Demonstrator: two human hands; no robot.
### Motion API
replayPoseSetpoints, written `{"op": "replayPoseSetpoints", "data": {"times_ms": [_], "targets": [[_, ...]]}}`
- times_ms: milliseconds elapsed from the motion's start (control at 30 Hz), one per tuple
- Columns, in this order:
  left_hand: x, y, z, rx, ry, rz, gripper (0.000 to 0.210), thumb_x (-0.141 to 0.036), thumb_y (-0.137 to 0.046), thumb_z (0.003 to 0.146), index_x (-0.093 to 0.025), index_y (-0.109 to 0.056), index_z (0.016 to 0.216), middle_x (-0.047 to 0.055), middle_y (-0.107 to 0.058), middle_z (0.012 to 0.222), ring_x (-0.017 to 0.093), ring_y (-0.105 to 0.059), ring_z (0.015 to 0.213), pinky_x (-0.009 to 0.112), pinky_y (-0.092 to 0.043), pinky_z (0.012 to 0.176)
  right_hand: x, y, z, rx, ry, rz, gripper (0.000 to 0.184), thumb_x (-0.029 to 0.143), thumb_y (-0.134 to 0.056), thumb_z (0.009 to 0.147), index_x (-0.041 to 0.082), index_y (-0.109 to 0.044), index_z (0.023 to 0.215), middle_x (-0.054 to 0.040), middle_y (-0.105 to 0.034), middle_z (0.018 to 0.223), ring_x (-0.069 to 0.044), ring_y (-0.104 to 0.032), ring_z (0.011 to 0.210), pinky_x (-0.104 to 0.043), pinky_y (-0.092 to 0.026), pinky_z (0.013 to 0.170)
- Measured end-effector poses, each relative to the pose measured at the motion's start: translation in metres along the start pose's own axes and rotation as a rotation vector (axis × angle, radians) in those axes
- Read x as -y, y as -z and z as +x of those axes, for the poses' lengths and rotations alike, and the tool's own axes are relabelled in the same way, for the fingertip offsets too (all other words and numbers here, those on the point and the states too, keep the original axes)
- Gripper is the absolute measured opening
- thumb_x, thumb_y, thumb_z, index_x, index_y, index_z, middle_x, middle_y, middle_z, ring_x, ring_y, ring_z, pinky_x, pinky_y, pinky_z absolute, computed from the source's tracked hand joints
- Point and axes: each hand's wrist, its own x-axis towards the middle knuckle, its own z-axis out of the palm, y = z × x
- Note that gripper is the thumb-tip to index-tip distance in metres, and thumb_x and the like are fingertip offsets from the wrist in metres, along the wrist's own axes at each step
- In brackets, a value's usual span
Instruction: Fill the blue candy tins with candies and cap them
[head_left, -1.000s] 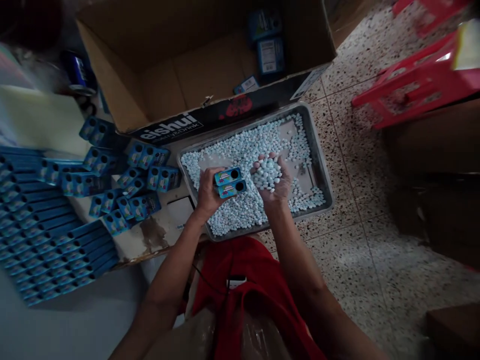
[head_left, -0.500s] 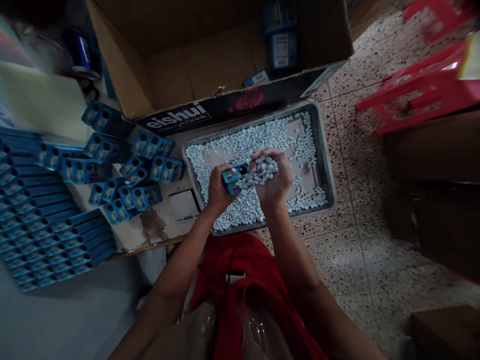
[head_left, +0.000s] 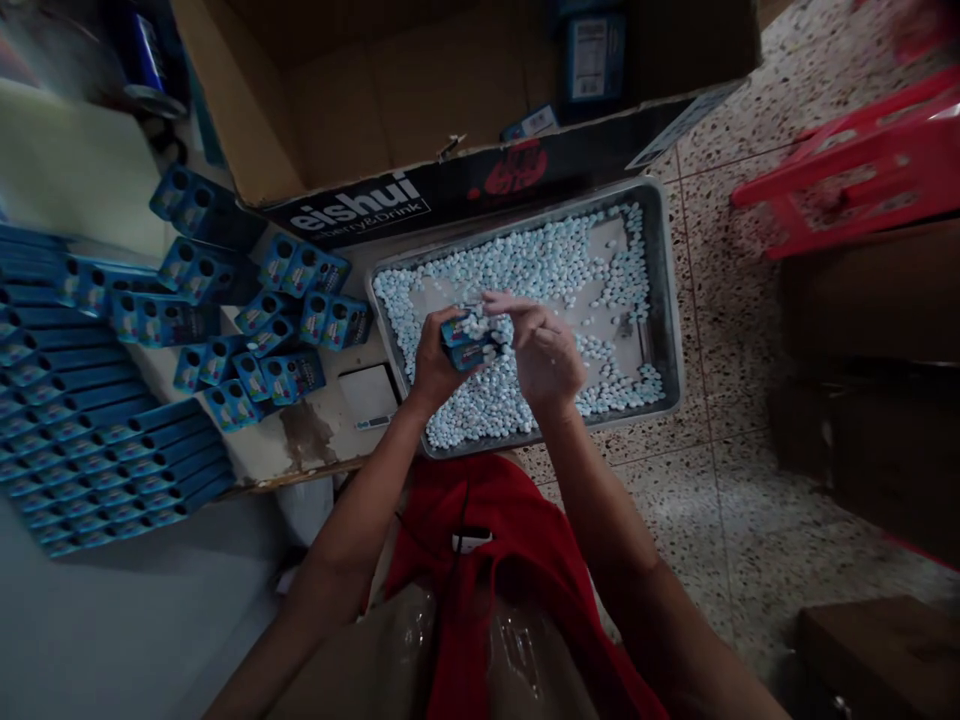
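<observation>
My left hand [head_left: 437,362] is wrapped round small blue candy boxes [head_left: 466,356], apparently two, above the near left part of a metal tray [head_left: 676,330]. Pale blue and white candies [head_left: 480,325] are heaped at the round holes of these boxes, and some spill past their edge. Close on the right, my right hand [head_left: 546,350] is tipped over with its back showing and its fingers stretched toward the holes. Its palm is hidden from me. Beneath both hands, loose candies [head_left: 517,262] spread over much of the tray bottom.
Left of the tray lie a small scale [head_left: 367,393] and several blue boxes [head_left: 281,325], beside stacked rows of the same boxes [head_left: 112,440]. A large open carton [head_left: 465,190] stands behind the tray. Red plastic stools [head_left: 862,180] and brown cartons [head_left: 885,440] occupy the right.
My right hand has turned from palm up with a heap of candies to tipped over, and candies now cover the box holes. The left hand keeps its hold on the boxes.
</observation>
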Motion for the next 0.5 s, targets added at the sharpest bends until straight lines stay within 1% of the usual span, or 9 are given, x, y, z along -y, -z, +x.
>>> {"op": "replayPoseSetpoints", "data": {"times_ms": [33,100,167,200,267,333,367,433,500], "targets": [[0.003,0.004,0.001,-0.018,0.01,-0.02,0.084,-0.056,-0.095,0.068,-0.027,-0.051,0.133,0.01,-0.064,0.135,0.03,-0.066,0.127,0.046,-0.054,0.11,-0.004,0.008,-0.008,-0.017,0.004,-0.09,0.038,0.046,-0.03,0.102,0.025,-0.051,0.079,-0.0081,-0.068,0.117,-0.028,-0.062,0.128,-0.059,-0.043,0.118],[0.009,0.014,0.0,-0.048,0.038,-0.051,0.089,-0.06,-0.096,0.064,-0.027,-0.05,0.133,0.01,-0.064,0.136,0.03,-0.066,0.128,0.047,-0.054,0.111,-0.017,0.03,-0.029,-0.049,0.005,-0.305,0.031,0.047,-0.04,0.102,0.025,-0.059,0.092,-0.0088,-0.066,0.131,-0.029,-0.06,0.133,-0.058,-0.044,0.117],[0.015,0.023,-0.007,-0.067,0.071,-0.073,0.093,-0.061,-0.098,0.061,-0.028,-0.05,0.133,0.01,-0.063,0.139,0.031,-0.065,0.131,0.049,-0.053,0.113,-0.035,0.052,-0.056,-0.057,-0.015,-0.529,0.026,0.05,-0.058,0.097,0.025,-0.062,0.103,-0.0108,-0.064,0.135,-0.03,-0.059,0.133,-0.056,-0.046,0.116],[0.016,0.025,-0.013,-0.076,0.088,-0.085,0.095,-0.061,-0.099,0.059,-0.028,-0.05,0.133,0.011,-0.063,0.141,0.031,-0.065,0.132,0.05,-0.053,0.114,-0.045,0.061,-0.069,-0.059,-0.034,-0.614,0.03,0.052,-0.064,0.094,0.024,-0.063,0.107,-0.0126,-0.063,0.135,-0.031,-0.059,0.132,-0.055,-0.048,0.114],[0.019,0.025,-0.03,-0.127,0.13,-0.098,0.097,-0.063,-0.099,0.058,-0.028,-0.049,0.133,0.011,-0.063,0.141,0.03,-0.066,0.131,0.052,-0.053,0.113,-0.066,0.071,-0.093,-0.091,-0.098,-0.7,0.037,0.054,-0.063,0.095,0.023,-0.063,0.115,-0.0161,-0.061,0.136,-0.03,-0.06,0.13,-0.051,-0.055,0.106],[0.021,0.016,-0.051,-0.231,0.173,-0.065,0.098,-0.064,-0.098,0.059,-0.027,-0.049,0.135,0.01,-0.064,0.138,0.031,-0.067,0.129,0.054,-0.054,0.112,-0.085,0.069,-0.109,-0.186,-0.161,-0.724,0.04,0.052,-0.051,0.102,0.022,-0.062,0.126,-0.0173,-0.06,0.137,-0.028,-0.06,0.13,-0.049,-0.057,0.104],[0.023,0.008,-0.06,-0.298,0.181,-0.037,0.097,-0.064,-0.098,0.06,-0.026,-0.049,0.136,0.009,-0.065,0.136,0.032,-0.066,0.13,0.055,-0.053,0.113,-0.093,0.064,-0.113,-0.238,-0.179,-0.735,0.042,0.049,-0.045,0.104,0.022,-0.061,0.131,-0.0171,-0.06,0.138,-0.028,-0.059,0.132,-0.05,-0.055,0.107],[0.027,-0.009,-0.075,-0.421,0.173,0.023,0.096,-0.061,-0.098,0.063,-0.026,-0.048,0.138,0.008,-0.064,0.137,0.033,-0.063,0.134,0.058,-0.049,0.117,-0.105,0.052,-0.114,-0.324,-0.188,-0.77,0.046,0.046,-0.037,0.107,0.023,-0.059,0.139,-0.0163,-0.059,0.143,-0.028,-0.055,0.138,-0.055,-0.047,0.118],[0.033,-0.027,-0.082,-0.516,0.167,0.078,0.093,-0.058,-0.097,0.066,-0.027,-0.047,0.139,0.009,-0.062,0.14,0.035,-0.06,0.139,0.062,-0.044,0.122,-0.113,0.04,-0.11,-0.367,-0.192,-0.798,0.05,0.044,-0.033,0.107,0.024,-0.057,0.146,-0.0161,-0.057,0.147,-0.028,-0.052,0.143,-0.059,-0.041,0.123]]}}
